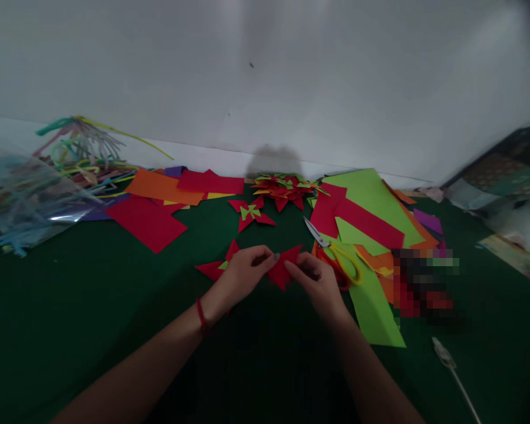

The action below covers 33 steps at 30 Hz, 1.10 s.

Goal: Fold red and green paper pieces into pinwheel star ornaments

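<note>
Between my two hands, above the green tabletop, is a red felt piece [284,268] with pointed corners. My left hand [244,272] pinches its left edge, and a red band circles that wrist. On the other side, my right hand [318,281] pinches the piece between thumb and fingers. Partly hidden behind my left hand lies a red pointed flower shape [212,270] with a green centre. Farther back rests another red flower shape [251,213] with a green middle. Scissors [335,250] with yellow handles lie with blades apart, just beyond my right hand.
A pile of red, orange and green flower shapes [287,188] stands near the wall. Green sheets [375,303] and red sheets [145,221] lie on both sides. At the left is a clear bag [30,200] with colourful stems; a white cable [457,377] lies at front right.
</note>
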### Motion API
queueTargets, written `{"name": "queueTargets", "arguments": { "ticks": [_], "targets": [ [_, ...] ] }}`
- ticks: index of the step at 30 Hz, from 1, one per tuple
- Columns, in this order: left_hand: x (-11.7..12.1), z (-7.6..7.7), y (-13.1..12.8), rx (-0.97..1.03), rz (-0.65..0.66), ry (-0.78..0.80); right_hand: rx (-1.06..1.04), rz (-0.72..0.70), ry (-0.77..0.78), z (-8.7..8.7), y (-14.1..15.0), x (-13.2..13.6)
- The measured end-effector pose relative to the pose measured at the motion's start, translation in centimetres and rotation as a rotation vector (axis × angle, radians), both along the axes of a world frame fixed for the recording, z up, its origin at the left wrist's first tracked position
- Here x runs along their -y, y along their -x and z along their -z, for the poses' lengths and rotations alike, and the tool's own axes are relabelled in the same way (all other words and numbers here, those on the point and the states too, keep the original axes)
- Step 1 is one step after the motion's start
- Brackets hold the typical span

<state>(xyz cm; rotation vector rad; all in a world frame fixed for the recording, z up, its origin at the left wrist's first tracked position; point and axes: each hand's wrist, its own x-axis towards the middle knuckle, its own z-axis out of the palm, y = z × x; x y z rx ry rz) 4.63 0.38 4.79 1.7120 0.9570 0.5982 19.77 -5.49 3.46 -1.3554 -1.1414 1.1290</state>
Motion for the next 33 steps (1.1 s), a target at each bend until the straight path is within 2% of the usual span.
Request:
{"name": "queueTargets", "arguments": {
  "ticks": [4,7,10,17,22,27,33],
  "targets": [
    [0.5,-0.2,0.1,-0.111,-0.052,-0.169,-0.063,-0.022,-0.003,0.3,0.2,-0.2],
    [0.9,-0.3,-0.1,-0.136,-0.055,-0.242,-0.109,0.039,-0.036,0.9,0.4,-0.4],
    [0.9,-0.1,-0.3,-0.084,-0.010,-0.170,-0.096,0.087,-0.042,1.2,0.5,-0.5],
    [0.7,0.4,-0.4,0.009,0.149,0.160,-0.004,0.119,-0.061,0.9,0.5,-0.3],
    [0.9,0.2,-0.4,0.016,0.055,0.117,-0.063,0.092,-0.044,1.0,0.6,-0.4],
    [0.7,0.0,-0.7,0.077,0.016,0.143,-0.057,0.108,-0.086,1.1,0.3,-0.6],
    [0.5,0.8,-0.7,0.181,0.000,0.248,-0.073,0.147,-0.108,1.2,0.1,-0.6]
  ]
}}
